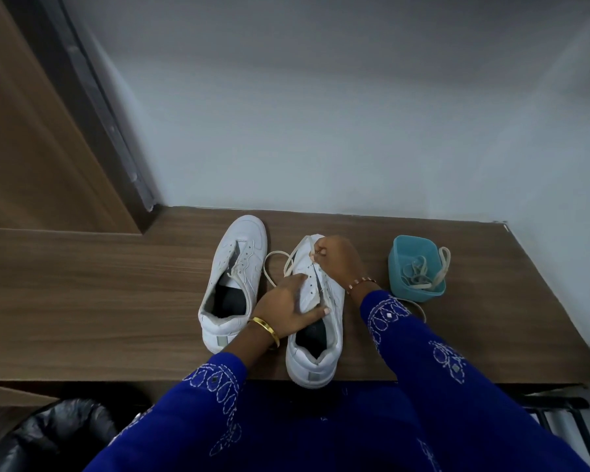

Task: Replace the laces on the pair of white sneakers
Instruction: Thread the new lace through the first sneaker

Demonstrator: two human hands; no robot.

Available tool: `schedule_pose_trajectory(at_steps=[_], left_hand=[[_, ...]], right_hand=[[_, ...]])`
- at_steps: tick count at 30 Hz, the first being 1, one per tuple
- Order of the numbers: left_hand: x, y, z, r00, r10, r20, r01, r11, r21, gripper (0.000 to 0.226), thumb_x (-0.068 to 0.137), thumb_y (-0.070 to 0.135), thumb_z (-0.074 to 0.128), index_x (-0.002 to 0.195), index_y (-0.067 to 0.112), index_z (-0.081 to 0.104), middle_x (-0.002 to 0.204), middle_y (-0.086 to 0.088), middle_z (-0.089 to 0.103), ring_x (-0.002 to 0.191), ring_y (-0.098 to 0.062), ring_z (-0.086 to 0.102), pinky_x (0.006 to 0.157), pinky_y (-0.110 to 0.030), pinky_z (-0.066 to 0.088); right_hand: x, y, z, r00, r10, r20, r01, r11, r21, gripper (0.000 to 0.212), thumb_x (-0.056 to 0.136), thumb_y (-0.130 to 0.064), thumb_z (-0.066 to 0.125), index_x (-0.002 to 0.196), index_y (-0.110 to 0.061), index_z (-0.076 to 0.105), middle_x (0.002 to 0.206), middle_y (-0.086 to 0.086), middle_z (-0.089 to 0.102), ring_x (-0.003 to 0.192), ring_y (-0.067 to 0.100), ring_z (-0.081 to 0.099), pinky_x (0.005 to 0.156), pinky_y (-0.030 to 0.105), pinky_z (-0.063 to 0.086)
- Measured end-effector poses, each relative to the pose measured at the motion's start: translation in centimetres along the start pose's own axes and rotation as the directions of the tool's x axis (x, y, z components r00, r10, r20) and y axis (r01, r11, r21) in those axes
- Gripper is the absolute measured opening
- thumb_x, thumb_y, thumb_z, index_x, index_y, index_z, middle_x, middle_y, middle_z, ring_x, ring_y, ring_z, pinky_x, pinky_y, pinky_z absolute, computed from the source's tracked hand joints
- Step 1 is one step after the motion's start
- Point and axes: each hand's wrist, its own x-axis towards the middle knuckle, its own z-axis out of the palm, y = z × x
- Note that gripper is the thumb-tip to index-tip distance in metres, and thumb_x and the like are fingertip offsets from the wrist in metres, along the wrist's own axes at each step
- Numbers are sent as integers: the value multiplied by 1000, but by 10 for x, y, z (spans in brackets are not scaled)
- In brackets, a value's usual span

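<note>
Pinching a cream flat shoelace (288, 264) near the toe, the right hand (334, 258) has its fingers curled round the lace above the right white leather sneaker (315, 362) on the brown wood-grain desk (99, 294). The left hand (285, 306) grips that sneaker's tongue area, thumb across the opening. Just left stands the other white sneaker (234, 277), unlaced; right, a teal plastic tub (416, 267) holds more laces

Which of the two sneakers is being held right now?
The sneaker nearer the blue tub: the left hand grips its side and the right hand pinches a lace at its toe. The other sneaker lies untouched.
</note>
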Motion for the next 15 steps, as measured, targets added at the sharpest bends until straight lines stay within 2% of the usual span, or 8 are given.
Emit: schedule_pose_trajectory(at_steps=[3,5,8,11,12,15], left_hand=[[1,3,-1,1000,-12,6,12,1000,-1,83,74,58,64,136,9,40,134,-9,50,123,-22,47,98,-30,38],[3,0,-1,1000,1,20,-2,1000,15,83,73,61,55,136,8,41,134,-10,51,122,-23,48,98,-31,39],[0,-1,-2,1000,10,-12,-11,1000,-30,64,84,46,43,135,8,42,132,-12,52,120,-24,50,92,-22,35],[-4,-3,0,998,17,-68,-23,997,-80,60,83,36,33,134,8,44,129,-13,55,118,-26,52,89,-22,36],[-4,-5,2,996,10,-88,-18,996,-88,59,83,35,32,135,8,44,130,-12,55,119,-25,51,92,-22,35],[-3,-10,6,993,-27,-115,16,995,-99,58,85,34,29,136,11,44,133,-11,53,123,-24,50,96,-20,34]], right_hand=[[3,1,1,999,-36,35,37,998,-41,22,84,-10,61,65,0,56,60,4,47,62,20,45,60,29,37],[5,0,1,996,-62,59,66,995,-72,21,84,-10,61,65,-3,54,62,2,47,64,18,46,58,26,34],[8,-3,-1,992,-93,84,105,982,-155,18,85,-12,60,74,2,60,71,8,56,69,18,48,63,25,33],[12,-8,-1,983,-128,130,160,946,-282,16,88,-16,57,79,-5,64,87,8,65,77,21,53,74,29,40],[13,-10,-2,980,-136,145,177,929,-325,17,88,-15,56,73,-8,60,88,8,65,81,23,55,79,31,41],[16,-19,-6,970,-147,192,217,878,-425,41,89,-14,55,55,-20,33,91,8,63,91,26,56,87,36,40]])
